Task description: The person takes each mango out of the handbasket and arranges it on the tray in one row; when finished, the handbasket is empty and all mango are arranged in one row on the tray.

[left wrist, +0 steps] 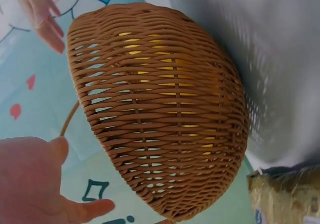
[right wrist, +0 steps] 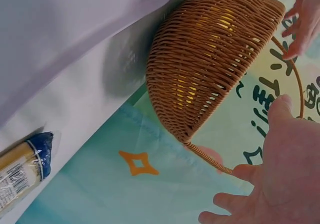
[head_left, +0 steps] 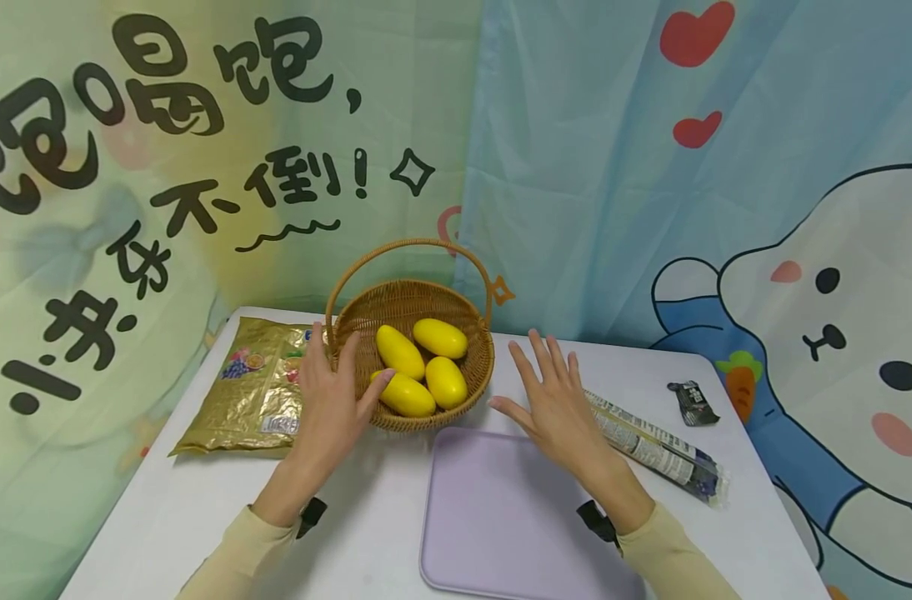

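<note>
A brown wicker basket (head_left: 403, 296) with a tall arched handle stands at the back of the table, holding several smooth yellow mangoes (head_left: 399, 352). My left hand (head_left: 332, 404) is raised at the basket's left side, fingers spread, and overlaps its rim in the head view. On the other side my right hand (head_left: 557, 408) hovers with fingers apart, a short gap from the basket. Nothing is held in either palm. In the left wrist view, the woven wall (left wrist: 160, 108) shows yellow through its gaps. The right wrist view has the basket (right wrist: 215, 58) beyond my spread right fingers.
Left of the basket lies a gold foil bag (head_left: 249, 387). A lilac tray (head_left: 493, 517) lies in front, partly under my right forearm. Behind that hand are a long clear-wrapped package (head_left: 658, 450) and a small black packet (head_left: 692, 404). A printed curtain (head_left: 561, 167) hangs behind the table.
</note>
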`<state>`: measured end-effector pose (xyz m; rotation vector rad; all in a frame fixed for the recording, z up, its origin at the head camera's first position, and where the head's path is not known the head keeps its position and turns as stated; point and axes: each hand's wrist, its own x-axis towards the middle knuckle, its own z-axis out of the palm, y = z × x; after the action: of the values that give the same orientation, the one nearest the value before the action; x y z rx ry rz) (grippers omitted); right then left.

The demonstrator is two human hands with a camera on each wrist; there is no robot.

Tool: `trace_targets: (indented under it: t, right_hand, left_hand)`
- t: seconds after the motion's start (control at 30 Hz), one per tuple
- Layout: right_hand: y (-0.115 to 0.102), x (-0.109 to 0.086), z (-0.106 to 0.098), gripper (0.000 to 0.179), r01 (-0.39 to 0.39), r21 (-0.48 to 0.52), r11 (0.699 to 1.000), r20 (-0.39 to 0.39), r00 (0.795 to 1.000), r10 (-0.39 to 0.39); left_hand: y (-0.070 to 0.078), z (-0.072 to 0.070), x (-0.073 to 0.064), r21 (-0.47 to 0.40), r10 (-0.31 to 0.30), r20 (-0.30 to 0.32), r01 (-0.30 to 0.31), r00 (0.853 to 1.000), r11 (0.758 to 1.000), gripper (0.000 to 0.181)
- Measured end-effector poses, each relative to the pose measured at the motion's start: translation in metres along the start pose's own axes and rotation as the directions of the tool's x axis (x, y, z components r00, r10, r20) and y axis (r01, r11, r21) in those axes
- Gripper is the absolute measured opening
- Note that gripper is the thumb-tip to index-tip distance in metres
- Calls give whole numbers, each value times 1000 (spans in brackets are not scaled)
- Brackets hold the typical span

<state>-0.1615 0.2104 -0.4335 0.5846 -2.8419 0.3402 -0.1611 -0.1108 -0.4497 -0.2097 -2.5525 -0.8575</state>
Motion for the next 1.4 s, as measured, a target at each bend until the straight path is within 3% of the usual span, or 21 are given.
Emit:
trace_targets:
  t: [0.1, 0.2, 0.4, 0.53, 0.97, 1.4]
  right_hand:
    - [-1, 1, 1, 85, 2, 2, 1000, -6, 1000, -2]
    - [-1, 1, 2, 84, 2, -3, 1000, -7, 1000, -3]
    - [-2, 2, 2, 84, 0, -4, 1000, -5, 1000, 0]
    - [-4, 4, 1, 84, 1, 2, 1000, 7, 1000, -1]
    - [-16, 18, -1, 84, 45, 8, 999, 19, 999, -45]
    - [-26, 34, -2, 78, 130, 21, 991, 3, 991, -130]
  left_hand:
    - [-1, 0, 0, -39, -122, 104, 126, 987, 991, 79]
    - [-5, 1, 0, -60, -209, 198, 225, 958, 973, 87]
    - [-11, 5, 2, -94, -272, 337, 320, 901, 943, 98]
    - [-13, 8, 4, -93, -294, 375, 351, 879, 932, 102]
    - [-15, 11, 5, -52, -320, 388, 367, 864, 929, 117]
    - [-14, 14, -1, -64, -292, 367, 337, 883, 939, 123]
